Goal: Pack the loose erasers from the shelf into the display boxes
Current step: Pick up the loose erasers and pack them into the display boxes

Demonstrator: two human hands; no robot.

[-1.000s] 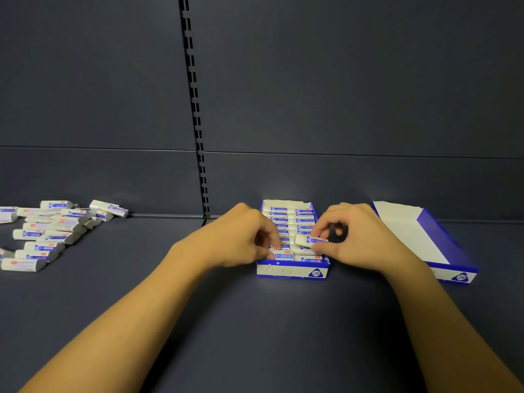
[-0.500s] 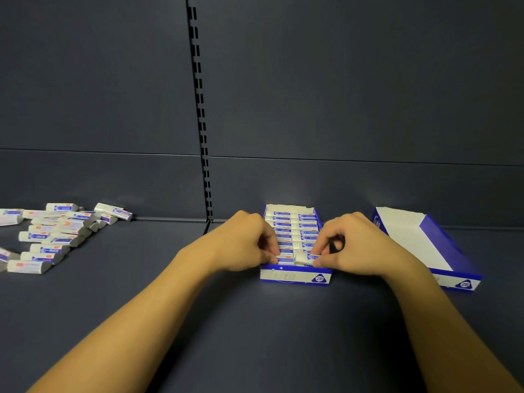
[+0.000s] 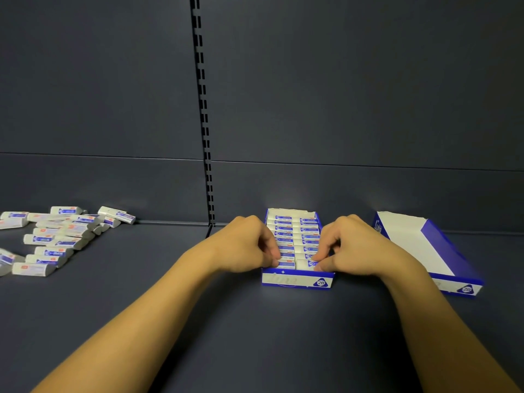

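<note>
Two display boxes (image 3: 297, 280), two hands (image 3: 243, 248), roughly twenty loose erasers (image 3: 56, 236).

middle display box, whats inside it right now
The middle display box holds two columns of erasers, seemingly full. Both hands' fingers cover parts of the front rows; anything beneath the top layer is hidden.

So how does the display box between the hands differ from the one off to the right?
The box between the hands holds two rows of erasers; the right box shows only a bare white floor. The left hand and right hand both work at the first box; nothing touches the right box. The first sits square to the shelf edge, the right box angled. Both are blue and white with a 2B mark in front.
</note>
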